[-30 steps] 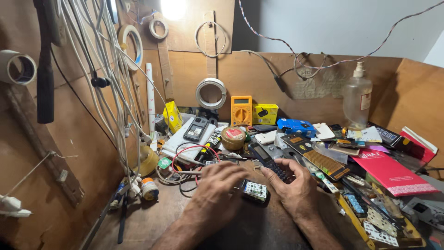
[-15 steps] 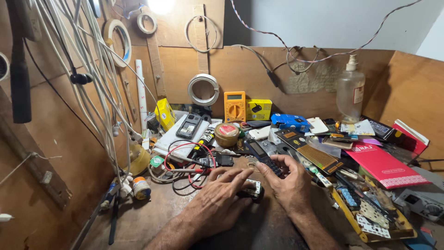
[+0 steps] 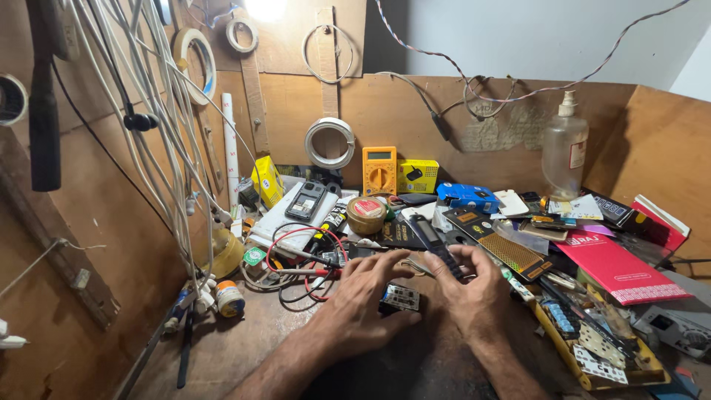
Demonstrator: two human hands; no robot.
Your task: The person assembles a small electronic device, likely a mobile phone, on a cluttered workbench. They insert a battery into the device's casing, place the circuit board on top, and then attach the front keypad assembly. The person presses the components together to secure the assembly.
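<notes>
A small circuit board module with a white face lies on the wooden bench between my two hands. My left hand rests palm down with its fingers spread, the thumb touching the module's left side. From the right, my right hand curls its fingers over the module's right edge. Whether either hand grips the module firmly is unclear. Red and black probe leads lie just beyond my left hand.
An orange multimeter, a yellow box, a blue box and a clear pump bottle stand at the back. A red booklet and trays of parts crowd the right. White cables hang at left.
The view has shifted slightly. My hands have stayed around the small module, with the fingers spreading a little wider over it.
</notes>
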